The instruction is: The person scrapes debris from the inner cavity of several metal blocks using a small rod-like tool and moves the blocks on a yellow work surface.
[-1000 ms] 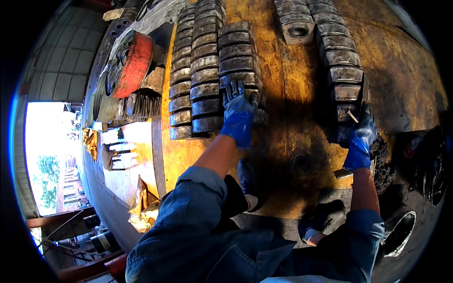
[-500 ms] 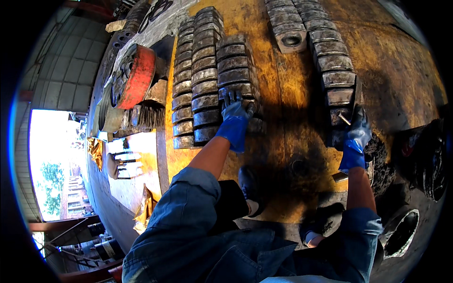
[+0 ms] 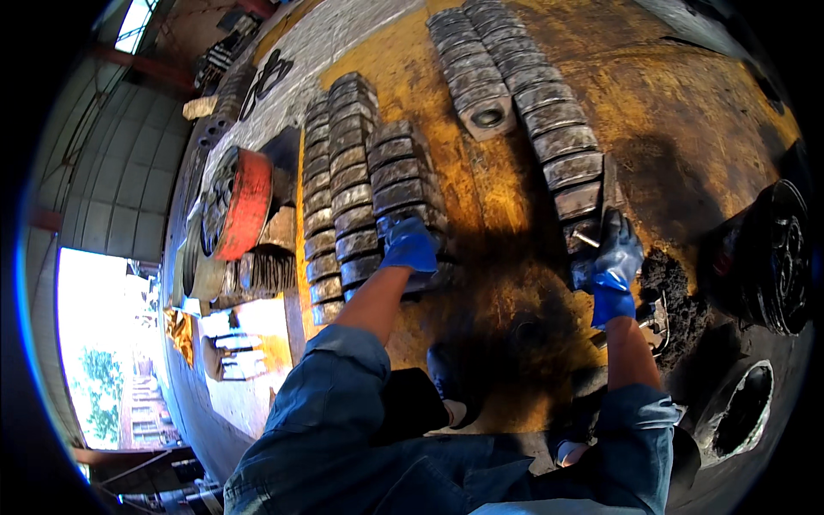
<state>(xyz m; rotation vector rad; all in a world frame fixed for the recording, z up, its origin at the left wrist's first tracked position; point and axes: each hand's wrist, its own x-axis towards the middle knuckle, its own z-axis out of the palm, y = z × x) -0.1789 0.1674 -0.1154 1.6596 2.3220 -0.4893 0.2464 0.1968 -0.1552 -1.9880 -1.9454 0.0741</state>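
Observation:
My left hand point(image 3: 412, 247), in a blue glove, rests at the near end of a short row of grimy metal blocks point(image 3: 399, 176). Its fingers are bent out of sight, so I cannot tell whether they grip a block. On the right, my other gloved hand point(image 3: 618, 257), blue with dirty fingers, is closed on a dark flat tool point(image 3: 610, 182) pointing away from me. A short shiny rod point(image 3: 586, 240) juts left beside these fingers; how it joins the tool is unclear. This hand is beside the near end of a long row of similar blocks point(image 3: 562, 142).
Two more block rows point(image 3: 350, 176) stand left of my left hand. A red-rimmed wheel point(image 3: 249, 202) lies farther left. Black crumbly material point(image 3: 674, 300) is heaped beside my right wrist, with a dark bucket point(image 3: 764, 257) and a hollow cylinder point(image 3: 742, 408) farther right. The yellow worn floor is stained.
The view has shifted, so the rows appear lower and farther left. My left hand's fingers, spread over the block row before, are now bent out of sight. My right hand keeps its tool.

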